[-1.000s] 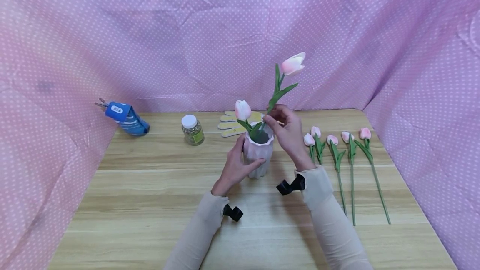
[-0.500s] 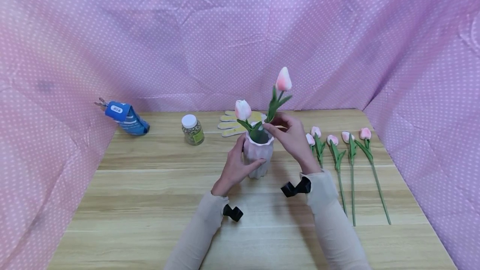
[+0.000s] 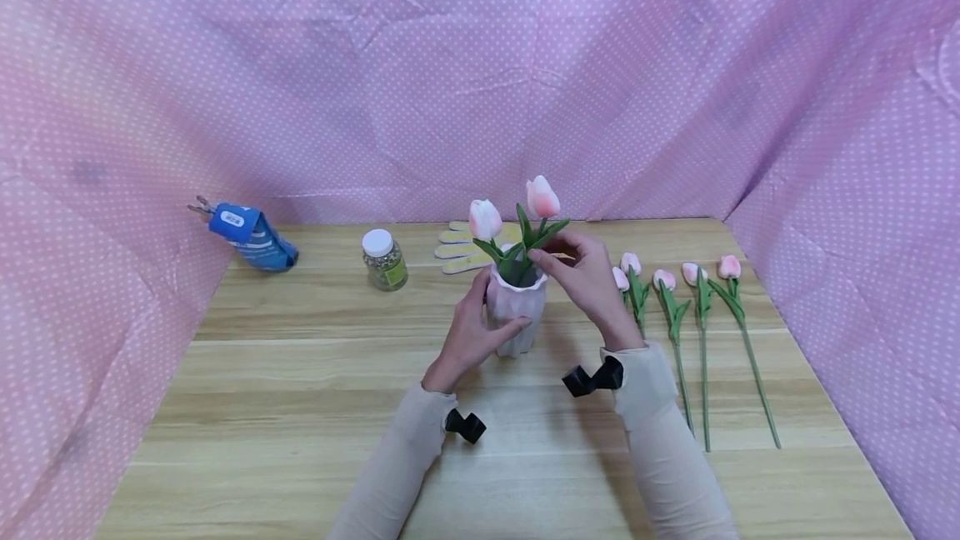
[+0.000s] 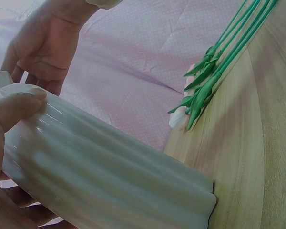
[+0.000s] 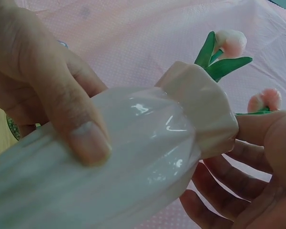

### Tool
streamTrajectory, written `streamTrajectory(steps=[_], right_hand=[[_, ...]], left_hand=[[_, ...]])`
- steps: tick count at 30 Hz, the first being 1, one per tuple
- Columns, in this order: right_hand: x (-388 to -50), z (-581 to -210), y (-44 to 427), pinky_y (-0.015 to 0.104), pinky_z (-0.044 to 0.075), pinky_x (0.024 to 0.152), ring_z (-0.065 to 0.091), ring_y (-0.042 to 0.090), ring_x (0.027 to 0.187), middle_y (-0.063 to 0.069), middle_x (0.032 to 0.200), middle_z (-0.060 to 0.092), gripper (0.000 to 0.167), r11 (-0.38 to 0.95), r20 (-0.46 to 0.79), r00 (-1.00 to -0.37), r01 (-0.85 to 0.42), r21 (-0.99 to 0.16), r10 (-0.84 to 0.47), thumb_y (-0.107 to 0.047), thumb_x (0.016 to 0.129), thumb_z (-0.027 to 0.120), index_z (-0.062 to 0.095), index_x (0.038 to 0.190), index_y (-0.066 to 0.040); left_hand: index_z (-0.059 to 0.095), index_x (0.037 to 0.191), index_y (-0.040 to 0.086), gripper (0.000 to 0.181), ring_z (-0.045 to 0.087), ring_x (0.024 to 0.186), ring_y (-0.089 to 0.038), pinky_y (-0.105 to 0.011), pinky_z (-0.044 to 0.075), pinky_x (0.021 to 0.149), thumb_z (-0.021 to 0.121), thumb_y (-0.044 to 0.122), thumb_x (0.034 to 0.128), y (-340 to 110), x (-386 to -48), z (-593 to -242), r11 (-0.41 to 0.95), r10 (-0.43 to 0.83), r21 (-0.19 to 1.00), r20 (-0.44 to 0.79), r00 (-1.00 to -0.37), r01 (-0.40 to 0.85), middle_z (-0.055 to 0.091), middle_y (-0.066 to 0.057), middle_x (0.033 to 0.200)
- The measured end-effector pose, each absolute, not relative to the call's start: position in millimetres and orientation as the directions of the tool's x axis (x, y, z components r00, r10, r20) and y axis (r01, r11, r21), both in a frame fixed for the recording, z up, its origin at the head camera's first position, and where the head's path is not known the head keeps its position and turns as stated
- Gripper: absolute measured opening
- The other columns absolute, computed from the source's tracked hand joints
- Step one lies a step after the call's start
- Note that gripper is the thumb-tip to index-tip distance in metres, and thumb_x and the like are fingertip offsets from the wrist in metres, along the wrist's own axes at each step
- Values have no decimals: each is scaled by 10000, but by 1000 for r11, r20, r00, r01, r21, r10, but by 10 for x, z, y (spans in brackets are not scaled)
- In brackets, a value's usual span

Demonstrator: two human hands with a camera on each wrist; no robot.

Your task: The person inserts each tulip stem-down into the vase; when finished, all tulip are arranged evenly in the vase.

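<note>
A pale pink fluted vase stands upright on the table, with my left hand wrapped round its side; the left wrist view shows the thumb across the vase. One pink-white tulip rises from the mouth at the left. A second tulip has its stem in the mouth, and my right hand pinches it by the leaves at the right rim. In the right wrist view the right hand is beside the neck, its lower fingers loosely bent. The stem ends are hidden inside the vase.
Several tulips lie on the table at the right. Behind the vase is a yellow-and-white glove. A white-capped jar and a blue pouch stand to the left. Pink dotted cloth surrounds the table.
The second tulip has come down into the vase and its bloom has shifted left, nearer the first one. My right hand has moved slightly right and down. My left hand has stayed on the vase.
</note>
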State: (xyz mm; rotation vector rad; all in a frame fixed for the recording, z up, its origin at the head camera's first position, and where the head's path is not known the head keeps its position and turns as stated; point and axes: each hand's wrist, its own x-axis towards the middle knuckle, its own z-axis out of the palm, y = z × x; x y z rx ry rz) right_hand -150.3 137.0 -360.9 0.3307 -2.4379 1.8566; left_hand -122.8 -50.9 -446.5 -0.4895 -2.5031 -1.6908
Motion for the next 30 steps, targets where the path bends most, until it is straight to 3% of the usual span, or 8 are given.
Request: streamTrajectory(steps=[6, 11, 13, 19, 30], right_hand=[[-1450, -3655, 1485, 159, 559, 857, 645, 37, 983, -29, 1047, 698, 337, 236, 194, -977, -210, -949, -91, -155, 917, 731, 668, 1217, -15], [-1395, -3670, 1640, 133, 566, 827, 652, -16, 934, -192, 972, 686, 346, 177, 214, -977, -213, -961, -15, -100, 930, 701, 639, 1233, 54], [-1371, -3671, 1710, 133, 571, 810, 656, -21, 911, -190, 957, 696, 308, 140, 221, -975, -217, -966, 13, -74, 935, 687, 647, 1218, 41], [-1307, -3677, 1928, 128, 574, 745, 676, -18, 838, -129, 921, 725, 218, 34, 229, -968, -227, -973, 103, -9, 920, 682, 697, 1070, -166], [-1183, -3708, 2269, 145, 587, 720, 687, 21, 812, -80, 905, 721, 220, -20, 227, -952, -236, -972, 204, 7, 911, 687, 713, 1036, -172]], left_hand=[[333, 1527, 174, 873, 533, 1353, -311, -537, 487, 1081, 835, 246, 816, -507, -1230, -4477, 333, 216, 887, 257, -942, 319, 513, -106, 1489], [341, 1517, 165, 859, 522, 1368, -309, -545, 473, 1096, 833, 258, 819, -501, -1233, -4473, 329, 214, 891, 253, -944, 313, 513, -103, 1489], [344, 1518, 162, 861, 516, 1375, -308, -545, 467, 1103, 835, 254, 817, -499, -1235, -4469, 326, 212, 893, 250, -945, 310, 512, -99, 1489], [346, 1519, 158, 855, 515, 1377, -313, -546, 462, 1108, 830, 255, 821, -505, -1232, -4463, 321, 215, 895, 251, -944, 311, 512, -96, 1488], [356, 1509, 160, 843, 521, 1370, -314, -543, 462, 1107, 832, 245, 818, -505, -1228, -4459, 315, 215, 897, 251, -944, 310, 520, -98, 1478]])
